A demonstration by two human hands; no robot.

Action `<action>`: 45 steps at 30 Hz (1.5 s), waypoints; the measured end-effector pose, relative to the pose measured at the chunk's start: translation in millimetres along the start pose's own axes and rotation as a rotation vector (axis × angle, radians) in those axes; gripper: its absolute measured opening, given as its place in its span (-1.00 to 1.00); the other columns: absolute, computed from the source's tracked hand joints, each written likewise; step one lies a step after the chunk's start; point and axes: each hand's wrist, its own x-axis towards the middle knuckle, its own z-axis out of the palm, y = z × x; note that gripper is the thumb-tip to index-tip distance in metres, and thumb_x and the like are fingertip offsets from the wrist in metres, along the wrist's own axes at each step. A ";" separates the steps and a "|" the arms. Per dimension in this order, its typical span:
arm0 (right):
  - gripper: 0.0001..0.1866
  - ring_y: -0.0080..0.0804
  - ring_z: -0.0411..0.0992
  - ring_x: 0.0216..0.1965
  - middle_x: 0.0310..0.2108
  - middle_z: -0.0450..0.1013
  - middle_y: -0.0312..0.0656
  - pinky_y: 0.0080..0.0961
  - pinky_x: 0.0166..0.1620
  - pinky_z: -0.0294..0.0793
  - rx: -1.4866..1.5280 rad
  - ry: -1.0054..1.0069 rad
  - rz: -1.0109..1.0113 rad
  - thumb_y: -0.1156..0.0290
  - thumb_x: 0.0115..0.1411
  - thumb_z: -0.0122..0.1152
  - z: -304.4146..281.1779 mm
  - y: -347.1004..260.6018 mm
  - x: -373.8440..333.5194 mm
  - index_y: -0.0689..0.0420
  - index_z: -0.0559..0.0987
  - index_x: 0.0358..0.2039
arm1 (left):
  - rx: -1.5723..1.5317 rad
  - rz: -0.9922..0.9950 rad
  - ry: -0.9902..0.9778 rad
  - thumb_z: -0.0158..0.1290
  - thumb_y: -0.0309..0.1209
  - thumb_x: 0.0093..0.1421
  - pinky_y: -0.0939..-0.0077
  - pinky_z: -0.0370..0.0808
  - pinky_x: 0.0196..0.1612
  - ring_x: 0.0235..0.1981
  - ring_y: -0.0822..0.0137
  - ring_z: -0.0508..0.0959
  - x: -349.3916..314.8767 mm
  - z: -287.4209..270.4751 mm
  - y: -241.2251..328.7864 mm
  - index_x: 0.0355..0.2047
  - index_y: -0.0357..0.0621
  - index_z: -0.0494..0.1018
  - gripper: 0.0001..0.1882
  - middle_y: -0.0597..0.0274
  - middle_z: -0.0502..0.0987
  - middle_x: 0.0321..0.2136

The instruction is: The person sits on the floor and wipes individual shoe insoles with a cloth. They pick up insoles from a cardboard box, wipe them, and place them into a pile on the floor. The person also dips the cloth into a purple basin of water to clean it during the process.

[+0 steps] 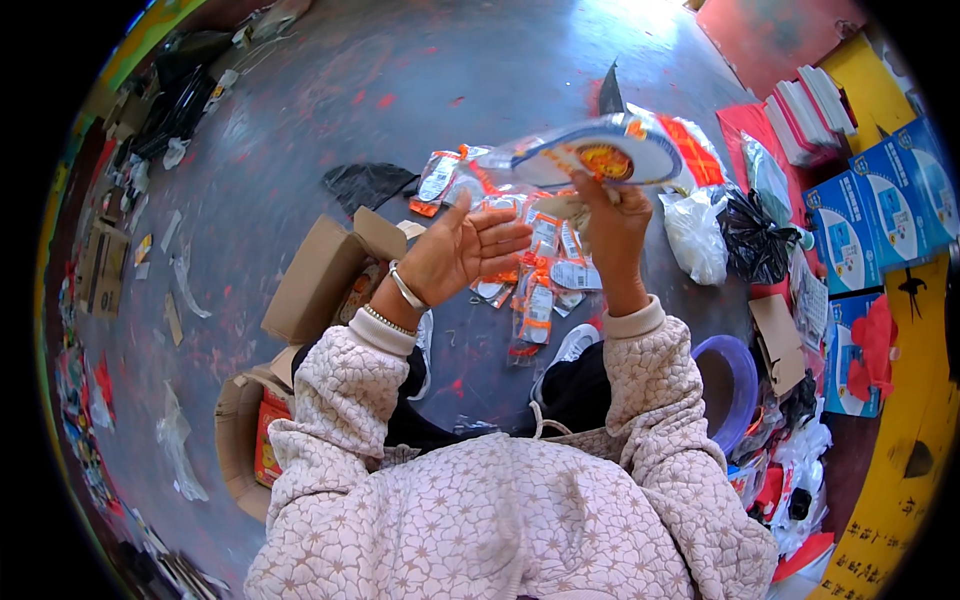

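My right hand (pixel 612 225) is closed on the lower edge of a shiny plastic packet (pixel 560 155), white with a blue curved border, a red-and-gold emblem and an orange-red end. My left hand (pixel 460 250) is beside it, palm showing, fingers stretched out and holding nothing. A bracelet and a string of beads circle the left wrist. Beneath both hands, a loose heap of small orange-and-white packets (pixel 537 300) lies on the floor between my feet, partly hidden by my hands.
Open cardboard boxes (pixel 315 280) stand at my left. At right are a purple plastic tub (pixel 742 385), a white plastic bag (pixel 695 235), a black plastic bag (pixel 757 235) and blue printed boxes (pixel 845 232). A black plastic sheet (pixel 365 186) lies beyond the cardboard.
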 end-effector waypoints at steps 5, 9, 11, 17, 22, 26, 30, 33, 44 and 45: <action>-0.69 -0.37 0.48 -0.26 -0.29 0.47 -0.07 -0.54 -0.25 0.46 -0.245 -0.633 -0.434 0.42 -0.14 0.35 7.4 -22.2 -14.5 0.26 0.53 -0.36 | -0.381 0.182 -0.109 -0.18 -0.08 0.24 0.21 0.35 0.06 0.04 0.09 0.35 -2.6 -12.6 19.0 0.05 -0.35 0.15 -0.42 -0.10 0.34 -0.02; -0.74 -0.24 0.50 -0.25 -0.27 0.49 -0.11 -0.51 -0.24 0.50 -0.397 -0.649 -0.528 0.66 -0.11 0.19 19.0 -24.1 -29.9 0.15 0.55 -0.34 | -0.246 0.164 -0.058 -0.17 -0.53 0.19 0.26 0.36 0.06 0.00 0.15 0.39 -3.6 -37.2 26.4 0.08 -0.26 0.14 -0.58 -0.03 0.36 -0.04; -0.74 -0.24 0.50 -0.25 -0.27 0.50 -0.12 -0.51 -0.25 0.50 -0.385 -0.646 -0.487 0.67 -0.12 0.20 18.8 -22.0 -30.8 0.15 0.55 -0.34 | -0.173 0.259 -0.013 -0.17 -0.59 0.16 0.28 0.37 0.06 0.00 0.16 0.39 -4.0 -31.2 24.2 0.09 -0.24 0.13 -0.55 -0.02 0.36 -0.04; -0.76 -0.34 0.50 -0.32 -0.37 0.48 -0.14 -0.54 -0.27 0.46 -0.280 -0.671 -0.347 0.56 -0.13 0.24 13.1 -27.1 -19.6 0.18 0.54 -0.36 | 0.112 0.355 -0.037 -0.13 -0.55 0.14 0.28 0.33 0.09 0.06 0.15 0.34 -7.7 -14.2 17.8 0.16 -0.19 0.06 -0.46 -0.07 0.28 0.05; -0.77 -0.52 0.45 -0.42 -0.40 0.49 -0.14 -0.56 -0.32 0.47 -0.019 -0.425 0.281 0.43 0.04 0.17 5.3 -13.7 -7.5 0.32 0.51 -0.31 | 0.079 0.108 -0.050 -0.15 -0.17 0.23 0.10 0.29 0.08 0.10 0.14 0.29 -8.6 -3.1 9.0 0.14 -0.21 0.08 -0.44 -0.01 0.29 0.04; -0.69 -0.50 0.44 -0.47 -0.48 0.47 -0.15 -0.57 -0.38 0.47 0.042 -0.390 0.631 0.33 0.06 0.19 -2.8 0.2 -1.3 0.36 0.50 -0.33 | 0.215 0.024 -0.160 -0.08 -0.13 0.20 0.04 0.33 0.05 0.05 0.14 0.35 -11.8 -4.6 3.1 0.09 -0.31 0.14 -0.41 0.02 0.33 0.01; -0.70 -0.52 0.41 -0.54 -0.51 0.45 -0.17 -0.58 -0.49 0.42 -0.025 -0.436 0.741 0.33 0.02 0.23 -7.6 13.3 0.7 0.35 0.52 -0.37 | 0.370 -0.024 -0.124 0.03 -0.30 0.13 0.07 0.38 0.02 -0.03 0.18 0.43 -7.6 -9.0 2.6 0.02 -0.39 0.20 -0.47 0.02 0.38 -0.05; -0.67 -0.57 0.41 -0.58 -0.53 0.44 -0.20 -0.62 -0.54 0.43 -0.013 -0.453 0.844 0.30 0.01 0.27 -9.4 16.5 1.1 0.33 0.50 -0.35 | 0.312 -0.096 -0.141 0.06 -0.38 0.10 0.11 0.39 0.01 -0.06 0.20 0.45 -7.9 -14.6 7.3 0.01 -0.40 0.21 -0.48 0.03 0.40 -0.08; -0.71 -0.45 0.45 -0.52 -0.55 0.46 -0.13 -0.58 -0.46 0.44 -0.249 -0.307 0.259 0.36 -0.02 0.26 -40.4 40.3 25.6 0.31 0.55 -0.35 | 0.584 -0.045 0.032 0.06 -0.49 0.08 0.42 0.46 -0.11 -0.19 0.31 0.49 -1.2 -27.1 -9.8 -0.01 -0.33 0.24 -0.54 0.11 0.44 -0.17; -0.72 -0.46 0.46 -0.50 -0.55 0.47 -0.13 -0.57 -0.44 0.45 -0.061 -0.062 0.581 0.37 -0.03 0.25 -45.3 28.6 36.3 0.30 0.55 -0.33 | 0.596 -0.049 0.060 0.06 -0.49 0.08 0.42 0.45 -0.11 -0.19 0.31 0.49 -4.5 -28.8 -10.0 -0.02 -0.33 0.25 -0.55 0.10 0.45 -0.17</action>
